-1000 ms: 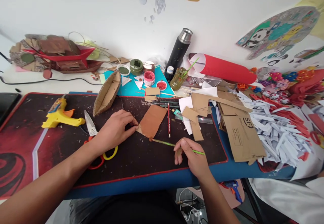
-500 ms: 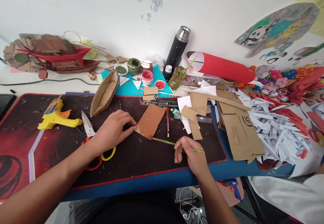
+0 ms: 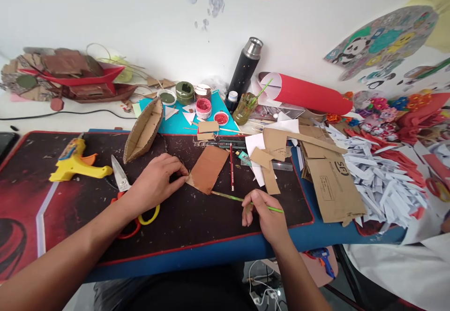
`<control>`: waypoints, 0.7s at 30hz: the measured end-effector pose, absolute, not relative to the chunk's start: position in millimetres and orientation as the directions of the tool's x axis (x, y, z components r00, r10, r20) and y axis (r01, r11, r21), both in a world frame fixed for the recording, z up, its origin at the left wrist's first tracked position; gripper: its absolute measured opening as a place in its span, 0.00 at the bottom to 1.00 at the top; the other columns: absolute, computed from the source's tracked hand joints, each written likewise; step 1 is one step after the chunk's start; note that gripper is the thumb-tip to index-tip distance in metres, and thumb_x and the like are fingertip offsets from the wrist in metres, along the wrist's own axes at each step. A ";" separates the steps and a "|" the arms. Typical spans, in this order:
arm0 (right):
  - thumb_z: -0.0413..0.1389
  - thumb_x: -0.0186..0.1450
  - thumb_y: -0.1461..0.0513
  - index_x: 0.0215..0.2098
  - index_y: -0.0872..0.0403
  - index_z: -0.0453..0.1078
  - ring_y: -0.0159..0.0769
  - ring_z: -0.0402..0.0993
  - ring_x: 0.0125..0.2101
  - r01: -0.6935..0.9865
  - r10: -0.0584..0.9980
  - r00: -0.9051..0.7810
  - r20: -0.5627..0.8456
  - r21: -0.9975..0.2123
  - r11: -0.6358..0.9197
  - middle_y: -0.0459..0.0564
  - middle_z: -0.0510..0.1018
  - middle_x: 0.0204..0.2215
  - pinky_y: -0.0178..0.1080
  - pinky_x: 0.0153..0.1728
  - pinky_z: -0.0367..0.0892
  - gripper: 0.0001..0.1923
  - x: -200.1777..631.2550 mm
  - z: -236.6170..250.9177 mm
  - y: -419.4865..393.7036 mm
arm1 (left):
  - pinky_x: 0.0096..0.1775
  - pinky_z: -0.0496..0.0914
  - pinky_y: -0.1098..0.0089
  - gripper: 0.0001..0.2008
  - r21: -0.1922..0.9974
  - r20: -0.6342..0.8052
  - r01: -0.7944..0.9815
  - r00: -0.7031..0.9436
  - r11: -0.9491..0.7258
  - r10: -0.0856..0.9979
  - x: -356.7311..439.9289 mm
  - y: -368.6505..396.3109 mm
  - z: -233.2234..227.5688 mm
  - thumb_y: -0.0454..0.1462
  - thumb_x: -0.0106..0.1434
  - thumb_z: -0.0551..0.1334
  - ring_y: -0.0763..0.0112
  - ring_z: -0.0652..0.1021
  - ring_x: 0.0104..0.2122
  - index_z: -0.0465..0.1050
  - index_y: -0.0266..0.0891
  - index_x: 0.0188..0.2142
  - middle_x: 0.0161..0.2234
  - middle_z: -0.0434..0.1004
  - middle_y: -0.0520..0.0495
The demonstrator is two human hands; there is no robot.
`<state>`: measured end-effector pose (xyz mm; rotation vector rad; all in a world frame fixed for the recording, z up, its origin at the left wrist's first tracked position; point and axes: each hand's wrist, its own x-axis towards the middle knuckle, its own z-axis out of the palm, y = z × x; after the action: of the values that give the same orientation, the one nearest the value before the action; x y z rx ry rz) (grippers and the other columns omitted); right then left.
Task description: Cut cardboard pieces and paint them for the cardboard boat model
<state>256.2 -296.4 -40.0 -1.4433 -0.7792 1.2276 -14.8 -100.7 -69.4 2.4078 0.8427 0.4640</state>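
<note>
My left hand (image 3: 157, 180) presses its fingertips on the left corner of a brown-painted cardboard piece (image 3: 209, 168) lying flat on the dark desk mat (image 3: 197, 217). My right hand (image 3: 266, 216) grips a thin green paintbrush (image 3: 232, 197) whose tip touches the lower corner of that cardboard. A red pencil (image 3: 231, 166) lies just right of the piece. Scissors with red and yellow handles (image 3: 123, 185) lie under my left wrist.
A yellow glue gun (image 3: 75, 163) and a cardboard boat hull (image 3: 145, 130) sit at the left. Paint pots (image 3: 204, 107), a brush jar (image 3: 245, 108), a black flask (image 3: 244, 71) and a red roll (image 3: 309, 94) line the back. Cardboard scraps (image 3: 330, 179) and paper strips (image 3: 383, 179) fill the right.
Both hands stay in place on the cardboard and brush; only the camera view has shifted slightly.
</note>
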 end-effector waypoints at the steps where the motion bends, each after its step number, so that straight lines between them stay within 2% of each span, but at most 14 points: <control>1: 0.60 0.76 0.40 0.32 0.53 0.77 0.37 0.76 0.17 -0.142 0.922 0.272 -0.275 -0.959 -0.244 0.43 0.72 0.14 0.37 0.22 0.69 0.29 255.4 -40.6 -296.4 | 0.47 0.69 0.56 0.11 0.593 0.139 0.466 0.744 -0.657 0.654 -14.9 -100.7 -69.1 0.45 0.74 0.62 0.55 0.77 0.41 0.79 0.45 0.38 0.37 0.82 0.46; 9: 0.61 0.75 0.39 0.31 0.54 0.77 0.36 0.76 0.16 -0.163 0.916 0.324 -0.235 -0.968 -0.190 0.44 0.73 0.14 0.35 0.20 0.68 0.28 249.7 -40.3 -294.4 | 0.46 0.68 0.56 0.13 0.556 0.108 0.500 0.748 -0.663 0.655 -13.3 -102.6 -63.5 0.44 0.74 0.60 0.55 0.76 0.39 0.80 0.45 0.36 0.37 0.82 0.45; 16: 0.64 0.74 0.41 0.32 0.53 0.78 0.36 0.76 0.17 -0.209 0.809 0.554 -0.198 -0.973 -0.095 0.42 0.72 0.15 0.34 0.18 0.69 0.26 267.5 -40.3 -307.3 | 0.46 0.68 0.56 0.13 0.566 0.062 0.527 0.740 -0.634 0.670 -11.8 -102.6 -60.4 0.45 0.73 0.60 0.54 0.76 0.40 0.80 0.44 0.36 0.37 0.83 0.44; 21: 0.65 0.70 0.38 0.32 0.54 0.77 0.36 0.77 0.17 -0.228 0.831 0.505 -0.233 -0.965 -0.132 0.43 0.73 0.16 0.33 0.17 0.68 0.29 257.0 -42.8 -298.5 | 0.47 0.67 0.54 0.14 0.531 0.045 0.556 0.735 -0.640 0.676 -11.6 -106.3 -57.5 0.45 0.73 0.60 0.55 0.76 0.39 0.80 0.44 0.36 0.35 0.83 0.45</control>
<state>257.0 -298.5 -42.8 -1.4196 -0.5659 0.9986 -11.6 -106.3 -57.5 2.4439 0.9350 0.3278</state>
